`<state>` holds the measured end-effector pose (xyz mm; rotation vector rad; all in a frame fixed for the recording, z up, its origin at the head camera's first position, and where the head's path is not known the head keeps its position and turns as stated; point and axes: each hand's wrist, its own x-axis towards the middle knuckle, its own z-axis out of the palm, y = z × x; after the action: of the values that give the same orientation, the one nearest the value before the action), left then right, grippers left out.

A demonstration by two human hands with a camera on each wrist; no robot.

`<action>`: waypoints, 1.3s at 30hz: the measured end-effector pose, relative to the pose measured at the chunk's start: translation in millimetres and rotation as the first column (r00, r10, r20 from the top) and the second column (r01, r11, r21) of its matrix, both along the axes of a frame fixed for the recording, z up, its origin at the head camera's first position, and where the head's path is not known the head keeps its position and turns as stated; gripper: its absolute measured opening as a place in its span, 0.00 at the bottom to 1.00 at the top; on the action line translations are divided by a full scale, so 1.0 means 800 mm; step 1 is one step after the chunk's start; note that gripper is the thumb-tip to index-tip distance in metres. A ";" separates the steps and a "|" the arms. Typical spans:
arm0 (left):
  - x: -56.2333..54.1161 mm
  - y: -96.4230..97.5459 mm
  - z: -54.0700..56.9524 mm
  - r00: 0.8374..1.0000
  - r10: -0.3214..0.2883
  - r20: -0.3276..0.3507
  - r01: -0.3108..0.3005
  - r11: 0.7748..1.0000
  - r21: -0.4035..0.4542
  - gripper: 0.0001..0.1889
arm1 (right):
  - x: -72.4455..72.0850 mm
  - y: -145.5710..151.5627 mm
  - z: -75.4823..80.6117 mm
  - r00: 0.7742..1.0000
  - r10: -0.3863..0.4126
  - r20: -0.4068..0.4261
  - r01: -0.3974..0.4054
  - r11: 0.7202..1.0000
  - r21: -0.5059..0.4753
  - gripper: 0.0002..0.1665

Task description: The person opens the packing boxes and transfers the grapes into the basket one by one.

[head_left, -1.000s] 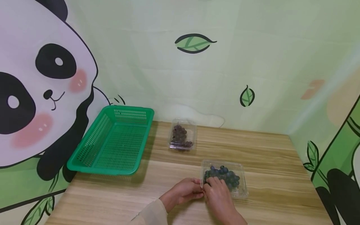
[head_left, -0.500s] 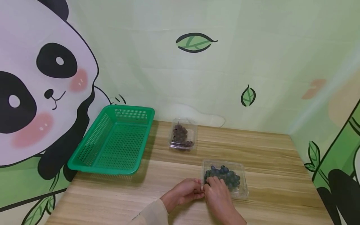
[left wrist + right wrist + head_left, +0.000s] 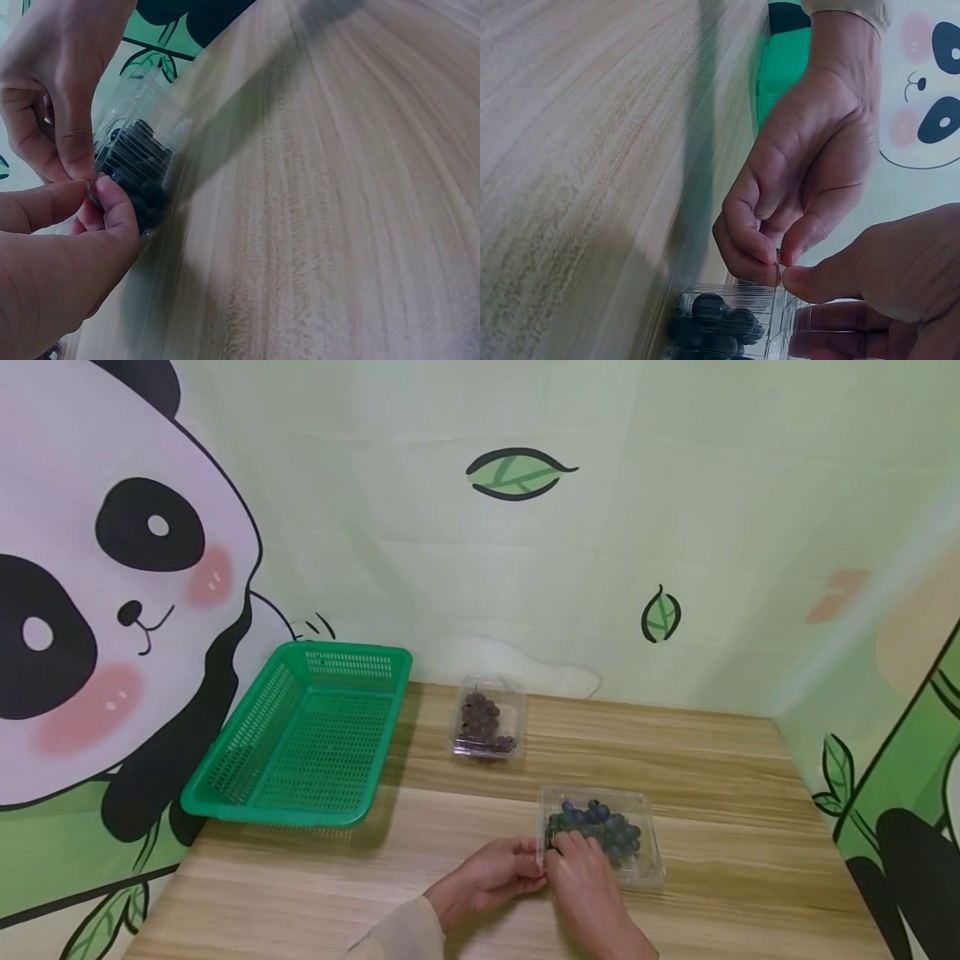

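A clear plastic clamshell box point(image 3: 643, 865) with dark blue grapes point(image 3: 619, 836) inside lies on the wooden table, near the front. My left hand point(image 3: 498, 875) pinches its left edge between thumb and fingers. Over the same edge, my right hand point(image 3: 587, 889) bends its fingers onto the top side, thumb at the rim. Both hands' fingertips meet at one spot there, seen close up in the left wrist view, where the box point(image 3: 166, 112) stands behind them. In the right wrist view the grapes point(image 3: 709, 306) show through the ribbed wall; what lies exactly between the fingertips is hidden.
A green perforated plastic basket point(image 3: 315, 760) stands at the left. Behind the hands, by the wall, sits another clear box point(image 3: 512, 710) holding reddish-brown grapes point(image 3: 480, 718). A printed cloth with a panda and leaves point(image 3: 513, 475) covers the wall behind the table point(image 3: 720, 777).
Both hands stay at the box's left edge, with hardly any movement of the fingers. The box, the basket and the other box keep their places.
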<state>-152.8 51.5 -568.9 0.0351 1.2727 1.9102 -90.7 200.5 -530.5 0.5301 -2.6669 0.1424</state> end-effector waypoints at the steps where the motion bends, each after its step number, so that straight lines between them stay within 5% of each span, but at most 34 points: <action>1: 0.001 0.000 0.000 1.000 -0.001 -0.002 0.001 1.000 0.005 0.15 | 0.000 0.000 0.000 1.000 0.002 -0.001 -0.002 1.000 0.002 0.13; 18: 0.022 0.012 -0.004 0.991 0.126 -0.050 -0.125 0.992 0.012 0.09 | 0.005 0.002 -0.004 0.999 -0.035 -0.013 0.035 0.999 -0.002 0.12; 39: 0.019 0.015 -0.002 0.984 0.142 -0.109 -0.152 0.985 -0.087 0.07 | 0.003 0.001 -0.009 0.998 -0.064 0.014 0.065 0.997 -0.036 0.03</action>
<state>-137.7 63.7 -570.4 -0.0109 1.4694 1.9918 -88.4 201.0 -537.8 0.4324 -2.6854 0.1753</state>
